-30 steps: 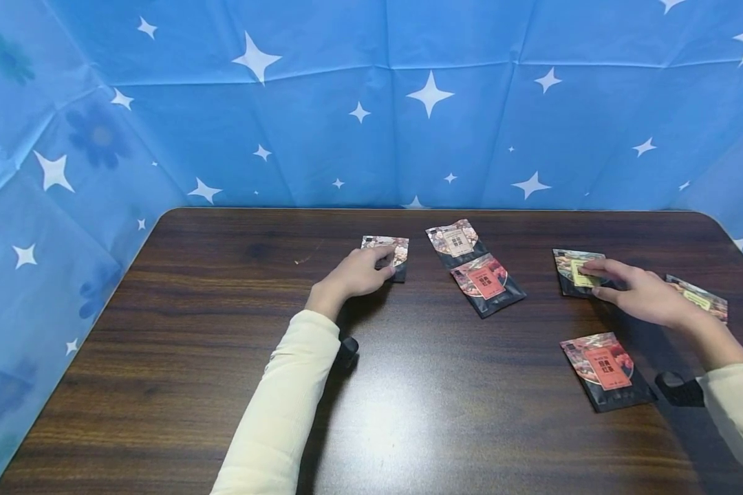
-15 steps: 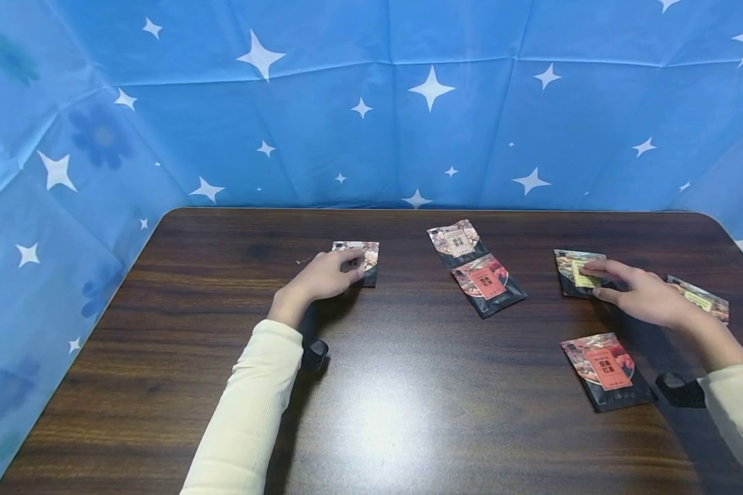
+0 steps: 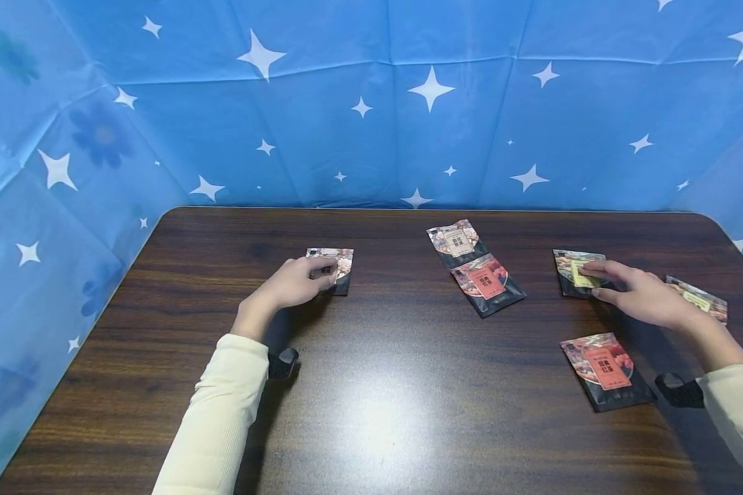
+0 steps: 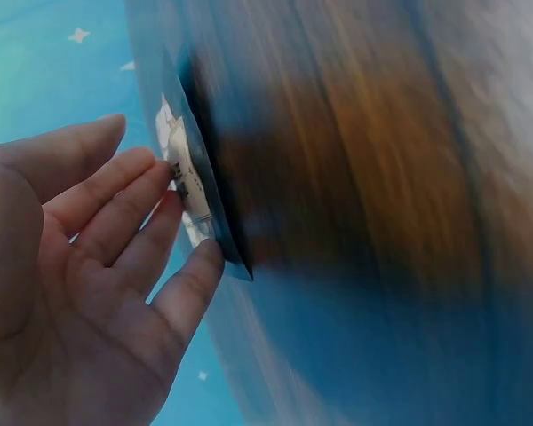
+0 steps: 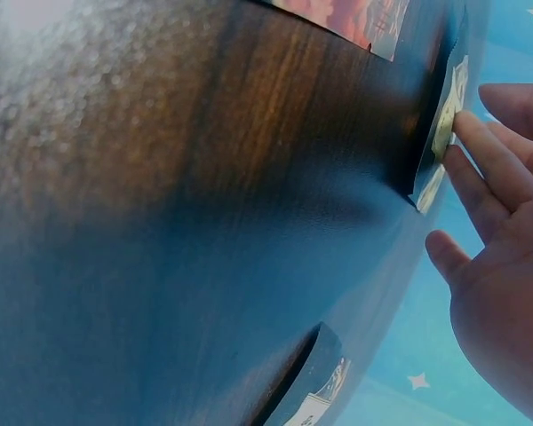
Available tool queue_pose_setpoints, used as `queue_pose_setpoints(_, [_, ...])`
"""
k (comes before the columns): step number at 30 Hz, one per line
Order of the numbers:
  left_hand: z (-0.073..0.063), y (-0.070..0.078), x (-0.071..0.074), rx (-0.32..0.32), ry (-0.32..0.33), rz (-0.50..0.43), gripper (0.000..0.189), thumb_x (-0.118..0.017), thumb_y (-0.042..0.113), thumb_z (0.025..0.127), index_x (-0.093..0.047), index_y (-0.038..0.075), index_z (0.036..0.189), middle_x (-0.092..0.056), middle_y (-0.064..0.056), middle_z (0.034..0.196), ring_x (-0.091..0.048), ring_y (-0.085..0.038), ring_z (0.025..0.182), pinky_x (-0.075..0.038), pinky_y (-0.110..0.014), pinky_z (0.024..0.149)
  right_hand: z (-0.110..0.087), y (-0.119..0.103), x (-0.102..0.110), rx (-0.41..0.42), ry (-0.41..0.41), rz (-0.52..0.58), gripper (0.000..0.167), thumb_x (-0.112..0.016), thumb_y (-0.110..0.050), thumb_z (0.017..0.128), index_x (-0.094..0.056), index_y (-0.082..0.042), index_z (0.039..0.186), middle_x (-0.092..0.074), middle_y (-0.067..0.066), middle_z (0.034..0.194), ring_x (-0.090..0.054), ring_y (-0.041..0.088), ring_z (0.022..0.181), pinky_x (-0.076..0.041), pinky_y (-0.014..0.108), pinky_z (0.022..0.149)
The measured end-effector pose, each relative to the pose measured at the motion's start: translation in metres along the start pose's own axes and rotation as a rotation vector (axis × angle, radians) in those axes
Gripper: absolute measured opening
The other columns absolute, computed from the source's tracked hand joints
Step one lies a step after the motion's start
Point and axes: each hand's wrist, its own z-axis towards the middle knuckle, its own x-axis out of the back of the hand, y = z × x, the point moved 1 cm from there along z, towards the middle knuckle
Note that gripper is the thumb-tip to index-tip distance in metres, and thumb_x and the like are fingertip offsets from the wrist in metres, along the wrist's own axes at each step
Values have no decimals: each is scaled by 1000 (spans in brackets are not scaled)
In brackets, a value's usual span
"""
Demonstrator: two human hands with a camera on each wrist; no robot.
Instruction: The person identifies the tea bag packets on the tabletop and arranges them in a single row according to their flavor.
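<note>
My left hand (image 3: 287,283) rests its fingertips on a black sachet with a pale label (image 3: 343,269), lying flat at the back left of the table. In the left wrist view those fingers are nearly straight on the face of the sachet (image 4: 190,164), the thumb (image 4: 80,155) held off it. Over on the right, my right hand (image 3: 647,297) touches a yellow-labelled sachet (image 3: 567,267) with its fingertips. The right wrist view has extended fingers (image 5: 493,164) against the label of this sachet (image 5: 443,129). Each hand partly hides its sachet in the head view.
A pale-labelled sachet (image 3: 457,242) and a red-labelled one (image 3: 488,283) lie end to end mid-table. Another red-labelled sachet (image 3: 607,371) is nearer the front right. A second yellow-labelled sachet (image 3: 701,300) lies behind the right wrist. Blue star-printed cloth (image 3: 322,124) hangs behind the table (image 3: 161,385).
My left hand has slid leftward and slightly nearer along the table, and the pale-labelled sachet has moved with it. The right hand and the other sachets stay where they were.
</note>
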Motion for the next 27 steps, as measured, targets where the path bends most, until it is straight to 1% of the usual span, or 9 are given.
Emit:
queue_pose_setpoints(5, [-10, -8, 5, -4, 10, 12, 41, -49, 17, 94, -49, 3, 132, -59, -15, 114, -55, -23, 85, -41, -39, 76, 1, 1, -1, 4, 6, -3, 44, -47, -17, 96, -38, 1, 134, -39, 31, 132, -30, 51, 119, -27, 63, 88])
queue_pose_setpoints(10, [-20, -16, 7, 14, -1, -4, 40, -48, 17, 94, -48, 4, 133, -60, -14, 113, -53, -19, 73, -39, -37, 70, 1, 1, -1, 5, 6, -6, 44, -48, -17, 96, -37, 1, 135, -39, 31, 132, -30, 51, 119, -27, 63, 88])
queue_pose_setpoints(13, [-26, -20, 9, 14, 1, -2, 40, -49, 17, 94, -49, 4, 132, -62, -14, 105, -50, -16, 63, -38, -35, 66, 0, 2, -2, 12, 9, -2, 44, -48, -16, 95, -37, 1, 134, -39, 31, 132, -30, 51, 119, -27, 63, 87])
queue_pose_setpoints(15, [-31, -22, 11, 11, 3, 4, 40, -49, 17, 94, -49, 3, 132, -62, -15, 104, -50, -16, 63, -38, -35, 65, 1, 2, -2, 16, 11, -1, 44, -48, -17, 95, -37, 1, 134, -38, 31, 132, -30, 51, 119, -27, 63, 88])
queue_pose_setpoints(17, [-38, -24, 13, 14, 1, 1, 40, -50, 18, 95, -49, 3, 132, -62, -13, 96, -49, -16, 61, -38, -34, 63, 1, 3, -3, 17, 13, 0, 44, -48, -17, 95, -37, 1, 134, -38, 31, 133, -30, 52, 119, -27, 63, 88])
queue_pose_setpoints(19, [-44, -26, 14, 18, -1, -7, 41, -49, 19, 95, -48, 3, 132, -62, -16, 102, -55, -21, 73, -41, -36, 67, 1, 3, -3, 13, 11, 2, 45, -48, -18, 96, -37, 1, 135, -37, 31, 133, -29, 52, 119, -27, 63, 88])
queue_pose_setpoints(21, [-50, -29, 15, 23, 5, -13, 41, -49, 21, 95, -48, 3, 133, -59, -18, 114, -58, -26, 88, -43, -40, 73, 1, 3, -3, 12, 10, 3, 45, -48, -18, 96, -37, 1, 135, -37, 31, 133, -29, 52, 119, -27, 63, 88])
queue_pose_setpoints(24, [-57, -34, 17, 41, -3, -24, 42, -49, 23, 96, -47, 4, 134, -50, -21, 128, -54, -31, 105, -41, -47, 82, 1, 3, -3, 11, 8, 2, 45, -48, -18, 96, -37, 1, 135, -37, 31, 133, -29, 51, 120, -27, 63, 88])
queue_pose_setpoints(27, [-63, -37, 20, 70, -23, -26, 44, -48, 25, 96, -46, 5, 135, -48, -22, 130, -51, -33, 108, -40, -49, 85, 2, 3, -2, 17, 10, -3, 44, -47, -19, 96, -37, 0, 135, -38, 31, 133, -30, 51, 119, -27, 63, 87])
